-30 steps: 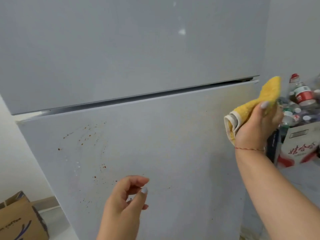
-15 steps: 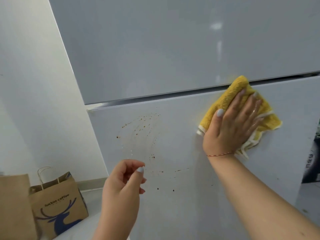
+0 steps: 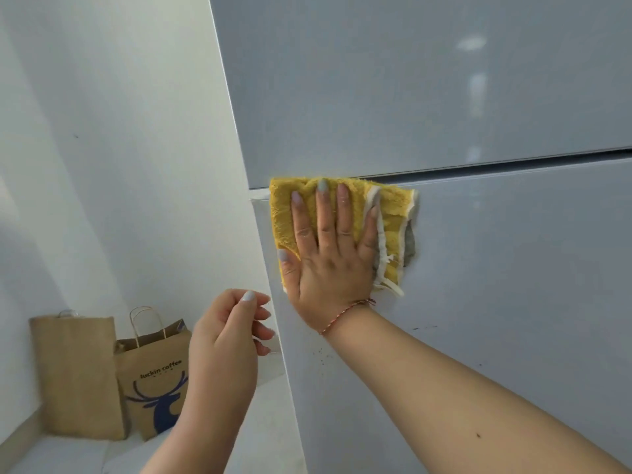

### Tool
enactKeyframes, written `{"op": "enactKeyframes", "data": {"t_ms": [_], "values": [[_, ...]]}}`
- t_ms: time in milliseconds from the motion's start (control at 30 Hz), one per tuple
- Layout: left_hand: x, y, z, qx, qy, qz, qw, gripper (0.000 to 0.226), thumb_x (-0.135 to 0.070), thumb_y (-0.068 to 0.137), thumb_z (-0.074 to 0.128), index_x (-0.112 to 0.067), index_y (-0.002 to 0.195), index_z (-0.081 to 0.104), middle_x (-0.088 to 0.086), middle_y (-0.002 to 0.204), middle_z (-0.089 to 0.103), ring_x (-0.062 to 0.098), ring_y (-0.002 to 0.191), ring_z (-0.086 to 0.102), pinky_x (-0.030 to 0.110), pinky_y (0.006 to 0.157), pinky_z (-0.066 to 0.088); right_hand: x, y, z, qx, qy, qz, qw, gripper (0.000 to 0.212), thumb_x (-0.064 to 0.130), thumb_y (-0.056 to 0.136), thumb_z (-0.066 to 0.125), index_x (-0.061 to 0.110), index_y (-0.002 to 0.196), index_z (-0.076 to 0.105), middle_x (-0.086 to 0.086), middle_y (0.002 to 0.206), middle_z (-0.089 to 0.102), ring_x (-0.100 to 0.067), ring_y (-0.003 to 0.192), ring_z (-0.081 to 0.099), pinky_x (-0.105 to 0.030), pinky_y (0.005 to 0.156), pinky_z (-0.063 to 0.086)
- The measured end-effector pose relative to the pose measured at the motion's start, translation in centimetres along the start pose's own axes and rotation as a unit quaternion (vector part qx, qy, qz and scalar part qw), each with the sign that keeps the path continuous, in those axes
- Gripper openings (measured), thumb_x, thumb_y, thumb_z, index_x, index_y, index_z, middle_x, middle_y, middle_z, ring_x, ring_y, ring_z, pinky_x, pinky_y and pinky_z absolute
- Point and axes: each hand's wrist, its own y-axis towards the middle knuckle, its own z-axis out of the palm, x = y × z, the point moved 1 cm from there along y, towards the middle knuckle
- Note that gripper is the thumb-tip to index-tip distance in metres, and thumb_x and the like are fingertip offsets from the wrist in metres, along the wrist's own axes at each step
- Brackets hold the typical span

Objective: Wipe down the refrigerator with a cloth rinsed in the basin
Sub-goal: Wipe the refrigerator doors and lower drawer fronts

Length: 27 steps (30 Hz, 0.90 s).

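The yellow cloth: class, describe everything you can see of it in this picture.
The yellow terry cloth looks fluffy, with white trim along its edges and a greyish underside showing at its right fold. It is folded and lies flat against the grey refrigerator's lower door, at the top left corner, its upper edge reaching the gap between the doors. The right hand presses on it with spread fingers. Loose white threads hang at its lower right.

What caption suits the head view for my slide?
Right hand presses a yellow cloth flat on the fridge door; left hand hovers empty.
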Motion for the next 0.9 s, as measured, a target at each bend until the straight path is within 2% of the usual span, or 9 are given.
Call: {"op": "enactKeyframes", "data": {"t_ms": [167, 267, 367, 467, 533, 600, 733, 833, 900], "values": [[0.7, 1.2, -1.6, -0.032, 0.008, -0.007, 0.999, 0.029, -0.013, 0.098, 0.042, -0.009, 0.083, 0.067, 0.002, 0.069, 0.059, 0.019, 0.063, 0.056, 0.033, 0.056, 0.044, 1.5, 0.2, 1.0, 0.025, 0.011, -0.128, 0.991, 0.059, 0.044, 0.095, 0.039, 0.022, 0.149, 0.030, -0.008, 0.156, 0.022, -0.027, 0.145, 0.013, -0.056, 0.116, 0.003], [0.9, 1.5, -1.7, -0.054, 0.004, -0.013, 0.998, 0.027, -0.015, 0.097, 0.042, -0.009, 0.085, 0.065, 0.004, 0.071, 0.059, 0.018, 0.064, 0.056, 0.032, 0.057, 0.044, 0.5, -0.4, 1.4, 0.042, 0.003, -0.241, 0.970, 0.058, 0.040, 0.094, 0.042, 0.021, 0.148, 0.033, -0.007, 0.156, 0.024, -0.027, 0.145, 0.015, -0.053, 0.117, 0.000], [0.4, 2.0, -1.1, -0.072, 0.013, 0.001, 0.997, 0.019, -0.018, 0.097, 0.043, -0.018, 0.090, 0.061, 0.003, 0.082, 0.062, 0.019, 0.075, 0.058, 0.033, 0.062, 0.046, -1.1, -1.5, 1.6, 0.056, -0.001, -0.327, 0.944, 0.055, 0.037, 0.095, 0.042, 0.021, 0.147, 0.035, -0.007, 0.155, 0.027, -0.027, 0.145, 0.018, -0.054, 0.117, 0.006], [-1.0, 3.5, 0.0, -0.056, 0.056, 0.039, 0.996, 0.016, -0.026, 0.097, 0.043, -0.028, 0.107, 0.054, -0.006, 0.099, 0.060, 0.012, 0.090, 0.057, 0.036, 0.076, 0.047, -2.7, -2.1, 1.4, 0.044, 0.009, -0.351, 0.935, 0.047, 0.032, 0.098, 0.041, 0.021, 0.143, 0.042, -0.005, 0.152, 0.034, -0.027, 0.143, 0.026, -0.054, 0.116, 0.014], [-2.3, 4.9, 0.8, -0.026, 0.072, 0.060, 0.995, 0.026, -0.030, 0.097, 0.042, -0.031, 0.122, 0.049, -0.012, 0.104, 0.056, 0.004, 0.092, 0.054, 0.033, 0.081, 0.045, -3.9, -2.9, 1.3, 0.044, 0.014, -0.354, 0.934, 0.044, 0.025, 0.098, 0.042, 0.021, 0.142, 0.045, -0.003, 0.150, 0.037, -0.025, 0.142, 0.029, -0.052, 0.116, 0.016], [-3.8, 5.9, 2.0, 0.000, 0.063, 0.063, 0.996, 0.030, -0.032, 0.098, 0.041, -0.033, 0.127, 0.048, -0.014, 0.104, 0.057, 0.000, 0.092, 0.054, 0.027, 0.078, 0.043, -5.3, -3.7, 1.0, 0.034, 0.040, -0.343, 0.938, 0.041, 0.019, 0.095, 0.049, 0.021, 0.136, 0.053, -0.001, 0.147, 0.043, -0.022, 0.139, 0.035, -0.049, 0.115, 0.022], [-5.2, 7.0, 3.3, 0.002, 0.021, 0.050, 0.999, 0.023, -0.034, 0.098, 0.041, -0.031, 0.112, 0.059, -0.009, 0.102, 0.065, 0.007, 0.091, 0.060, 0.024, 0.068, 0.040, -7.7, -5.2, -0.8, -0.009, 0.145, -0.257, 0.955, 0.028, 0.008, 0.088, 0.062, 0.016, 0.114, 0.070, -0.001, 0.129, 0.061, -0.018, 0.126, 0.053, -0.044, 0.106, 0.040], [-5.4, 7.5, 3.5, -0.006, 0.001, 0.030, 1.000, 0.021, -0.031, 0.099, 0.038, -0.028, 0.104, 0.059, -0.003, 0.101, 0.063, 0.014, 0.097, 0.058, 0.026, 0.072, 0.040, -9.1, -5.8, -3.5, -0.001, 0.243, -0.157, 0.957, 0.024, 0.008, 0.093, 0.053, 0.011, 0.111, 0.069, -0.004, 0.117, 0.067, -0.019, 0.113, 0.061, -0.041, 0.097, 0.047], [-5.4, 7.6, 3.4, -0.009, -0.005, 0.006, 1.000, 0.021, -0.029, 0.101, 0.037, -0.027, 0.100, 0.058, -0.004, 0.096, 0.062, 0.013, 0.094, 0.057, 0.026, 0.078, 0.041, -9.6, -5.7, -5.6, 0.019, 0.291, -0.087, 0.953, 0.026, 0.016, 0.100, 0.041, 0.014, 0.118, 0.060, 0.000, 0.119, 0.064, -0.017, 0.111, 0.060, -0.037, 0.096, 0.046]]}}
